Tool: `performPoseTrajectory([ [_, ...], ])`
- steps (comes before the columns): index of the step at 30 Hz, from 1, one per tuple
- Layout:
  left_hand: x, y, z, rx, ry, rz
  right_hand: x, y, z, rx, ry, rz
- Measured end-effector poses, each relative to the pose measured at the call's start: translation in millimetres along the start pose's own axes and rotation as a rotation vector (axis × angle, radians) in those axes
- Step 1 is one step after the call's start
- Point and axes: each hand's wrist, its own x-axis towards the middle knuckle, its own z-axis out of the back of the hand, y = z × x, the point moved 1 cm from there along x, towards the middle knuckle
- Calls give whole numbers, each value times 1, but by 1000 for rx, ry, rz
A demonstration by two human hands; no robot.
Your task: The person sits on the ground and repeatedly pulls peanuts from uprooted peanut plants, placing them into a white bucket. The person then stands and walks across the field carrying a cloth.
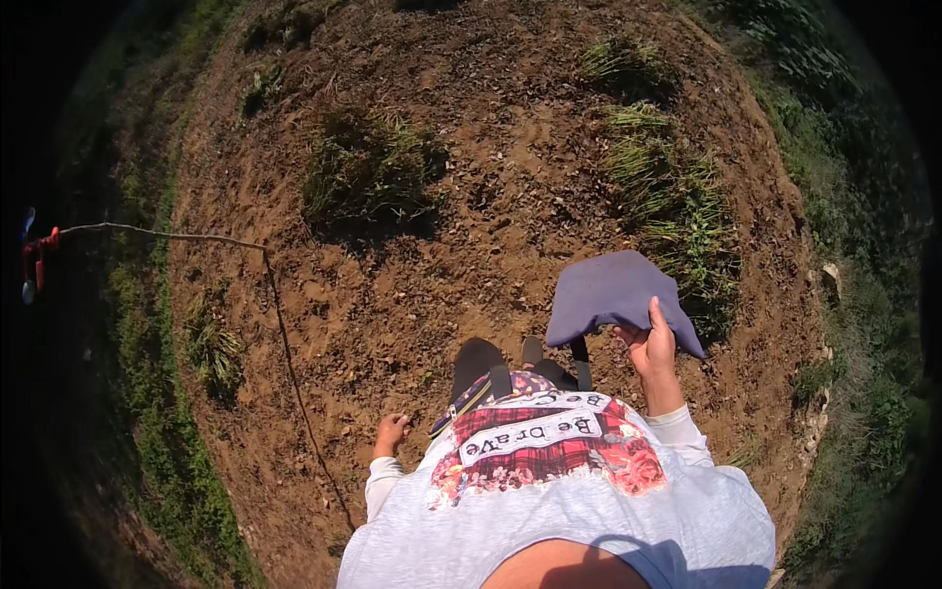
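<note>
My right hand [650,346] grips the edge of a flat purple-grey fabric pad [618,294], with the thumb lying on top of it. A dark strap [581,364] hangs between the pad and my waist. My left hand [392,433] is at my left side with its fingers curled, and no object shows in it. A floral waist bag [515,383] with a zip sits at my front, above my dark shoes.
Cut plants lie in a heap [375,169] ahead to the left and in a long row [670,191] to the right. A smaller clump [212,346] lies at left. A thin stick [162,234] with something red at its end reaches in from the left. Green growth [147,412] borders the brown soil.
</note>
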Motion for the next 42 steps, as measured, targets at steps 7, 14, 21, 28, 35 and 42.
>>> performPoseTrajectory([
  [7, 55, -104, 5, -98, 3, 75, 135, 41, -50, 51, 15, 61],
  [14, 155, -290, 3, 127, -139, 13, 254, 104, -128, 59, -55, 36],
  [21, 241, -608, -50, 390, 12, -458, 358, 187, -194, 46, -136, 94],
  [28, 274, -861, -103, 290, -88, -619, 519, 260, -244, 48, -142, 72],
  [35, 317, -849, -147, 241, 122, -169, 670, 346, -324, 29, -75, 56],
  [42, 312, -912, -168, 223, 121, 52, 824, 414, -410, 37, -70, 46],
])
